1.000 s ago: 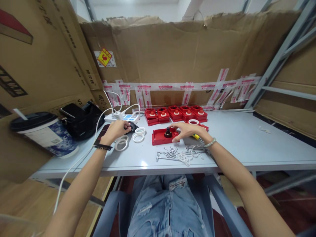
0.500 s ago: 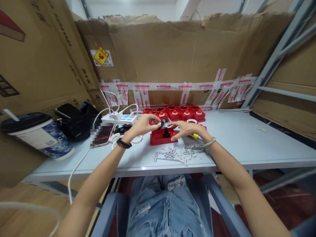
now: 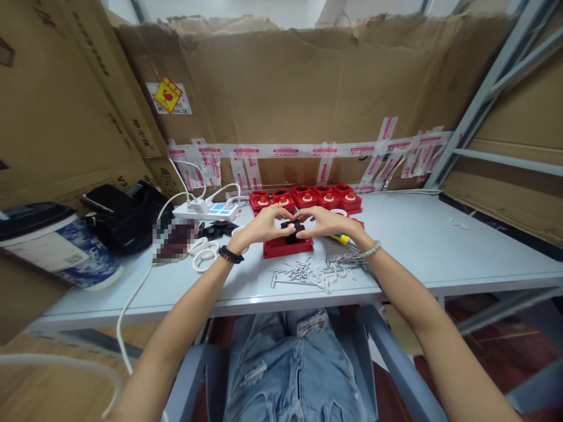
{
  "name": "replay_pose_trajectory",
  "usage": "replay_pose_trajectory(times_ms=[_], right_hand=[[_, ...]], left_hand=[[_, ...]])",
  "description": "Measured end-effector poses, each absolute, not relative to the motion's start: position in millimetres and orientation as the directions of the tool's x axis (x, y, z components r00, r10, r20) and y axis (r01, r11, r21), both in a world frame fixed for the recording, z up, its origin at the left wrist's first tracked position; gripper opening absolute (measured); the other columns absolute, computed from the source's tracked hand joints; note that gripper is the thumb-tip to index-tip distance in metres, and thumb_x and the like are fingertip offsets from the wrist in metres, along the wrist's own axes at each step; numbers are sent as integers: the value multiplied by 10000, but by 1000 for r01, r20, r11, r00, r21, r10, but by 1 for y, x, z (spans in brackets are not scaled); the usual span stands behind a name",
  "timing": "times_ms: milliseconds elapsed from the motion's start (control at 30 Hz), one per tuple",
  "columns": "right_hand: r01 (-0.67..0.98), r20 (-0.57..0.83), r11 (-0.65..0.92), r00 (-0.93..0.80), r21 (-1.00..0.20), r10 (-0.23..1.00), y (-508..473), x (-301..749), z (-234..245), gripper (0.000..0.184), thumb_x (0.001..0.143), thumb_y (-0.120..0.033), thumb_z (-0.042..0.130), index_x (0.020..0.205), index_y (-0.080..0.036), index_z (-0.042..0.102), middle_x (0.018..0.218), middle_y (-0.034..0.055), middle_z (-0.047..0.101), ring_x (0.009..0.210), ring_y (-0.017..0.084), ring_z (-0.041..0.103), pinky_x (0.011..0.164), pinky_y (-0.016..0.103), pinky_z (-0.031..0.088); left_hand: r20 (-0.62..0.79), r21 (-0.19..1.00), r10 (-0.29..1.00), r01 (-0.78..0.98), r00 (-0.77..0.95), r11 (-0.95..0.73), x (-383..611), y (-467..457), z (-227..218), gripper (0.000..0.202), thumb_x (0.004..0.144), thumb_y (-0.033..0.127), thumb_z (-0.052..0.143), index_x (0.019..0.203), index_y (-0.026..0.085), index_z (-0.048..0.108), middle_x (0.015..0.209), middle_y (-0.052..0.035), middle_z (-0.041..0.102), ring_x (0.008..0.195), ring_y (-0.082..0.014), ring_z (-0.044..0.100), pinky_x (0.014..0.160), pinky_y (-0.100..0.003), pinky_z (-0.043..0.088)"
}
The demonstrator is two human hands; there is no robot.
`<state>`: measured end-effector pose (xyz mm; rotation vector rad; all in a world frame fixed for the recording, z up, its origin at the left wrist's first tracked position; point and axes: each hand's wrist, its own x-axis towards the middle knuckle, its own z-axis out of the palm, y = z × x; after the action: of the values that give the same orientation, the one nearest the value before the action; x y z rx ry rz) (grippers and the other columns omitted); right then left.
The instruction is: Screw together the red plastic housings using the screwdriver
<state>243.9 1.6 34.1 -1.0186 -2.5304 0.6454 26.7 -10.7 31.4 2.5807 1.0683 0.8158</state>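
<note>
My left hand (image 3: 269, 224) and my right hand (image 3: 324, 221) meet over a red rectangular housing (image 3: 281, 248) on the table. Between their fingertips is a small black part (image 3: 291, 232) with a pale spot on top, gripped from both sides. It sits over the housing; whether it is seated inside cannot be made out. My hands hide the housing's back edge. In front lie several loose screws (image 3: 301, 269) and an L-shaped metal key (image 3: 292, 283). A yellow-handled screwdriver (image 3: 341, 238) rests beside my right hand.
Several red housings (image 3: 304, 199) stand in a row behind my hands. To the left are white rings (image 3: 205, 258), black parts (image 3: 219, 228), a power strip (image 3: 210, 211), a black bag (image 3: 132, 225) and a large cup (image 3: 65, 249). Cardboard (image 3: 272, 88) walls the back.
My right hand has closed in and now grips the black part together with my left. The part has moved down over the housing. The view has shifted slightly.
</note>
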Motion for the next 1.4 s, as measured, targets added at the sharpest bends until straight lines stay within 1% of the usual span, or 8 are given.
replay_pose_trajectory(times_ms=[67, 200, 500, 700, 1000, 1167, 1267, 1400], right_hand=[[560, 135, 642, -690, -524, 711, 3, 244, 33, 556, 720, -440, 683, 1195, -166, 591, 1145, 112, 643, 1035, 219, 600, 912, 344, 458], [571, 131, 647, -690, -505, 712, 3, 243, 34, 545, 718, -442, 684, 1183, -169, 605, 1152, 112, 641, 1037, 218, 596, 913, 346, 460], [595, 118, 630, -674, -498, 729, -5, 241, 42, 543, 710, -453, 686, 1173, -178, 624, 1153, 92, 649, 1029, 218, 598, 916, 353, 455], [589, 115, 629, -678, -507, 726, -7, 240, 44, 544, 711, -429, 686, 1175, -151, 627, 1155, 100, 654, 1037, 218, 599, 926, 341, 447], [582, 120, 639, -685, -503, 718, -4, 241, 41, 529, 711, -445, 687, 1168, -182, 633, 1148, 87, 658, 1037, 219, 602, 925, 346, 452], [603, 111, 622, -667, -499, 736, -6, 242, 42, 596, 702, -456, 696, 1207, -155, 601, 1178, 111, 638, 1068, 231, 590, 939, 362, 453], [608, 123, 596, -638, -525, 760, -8, 243, 44, 651, 687, -500, 702, 1228, -162, 574, 1212, 115, 618, 1099, 236, 578, 960, 376, 449], [605, 137, 569, -608, -558, 782, -9, 246, 47, 733, 675, -560, 694, 1269, -159, 536, 1267, 126, 581, 1145, 236, 555, 989, 378, 440]], left_hand=[[392, 444, 707, 552, 589, -706, 23, -10, 28, 341, 764, 414, 642, 1028, 200, 666, 1032, -63, 673, 941, -202, 605, 830, -326, 473], [301, 489, 715, 541, 631, -684, 18, -9, 24, 418, 754, 436, 662, 1107, 213, 634, 1082, -58, 680, 960, -205, 617, 792, -317, 476], [317, 497, 699, 516, 641, -698, 17, -8, 21, 418, 756, 411, 660, 1127, 220, 642, 1110, -58, 683, 958, -198, 627, 751, -288, 486], [321, 499, 694, 507, 645, -703, 15, -7, 20, 418, 766, 423, 659, 1129, 216, 644, 1097, -56, 688, 955, -195, 628, 797, -297, 484], [306, 510, 700, 509, 646, -693, 16, -10, 20, 413, 781, 420, 642, 1136, 209, 628, 1092, -62, 686, 988, -209, 631, 825, -312, 492], [328, 503, 691, 501, 644, -705, 14, -13, 26, 418, 787, 430, 638, 1143, 212, 614, 1184, -63, 648, 1071, -215, 599, 915, -333, 459], [388, 500, 701, 503, 598, -705, 4, -16, 36, 379, 823, 418, 598, 1136, 205, 613, 1187, -60, 644, 1087, -208, 591, 948, -334, 439], [410, 477, 801, 647, 436, -596, -27, -19, 44, 296, 841, 383, 560, 1018, 164, 652, 1107, -82, 674, 1006, -232, 614, 820, -341, 482]])
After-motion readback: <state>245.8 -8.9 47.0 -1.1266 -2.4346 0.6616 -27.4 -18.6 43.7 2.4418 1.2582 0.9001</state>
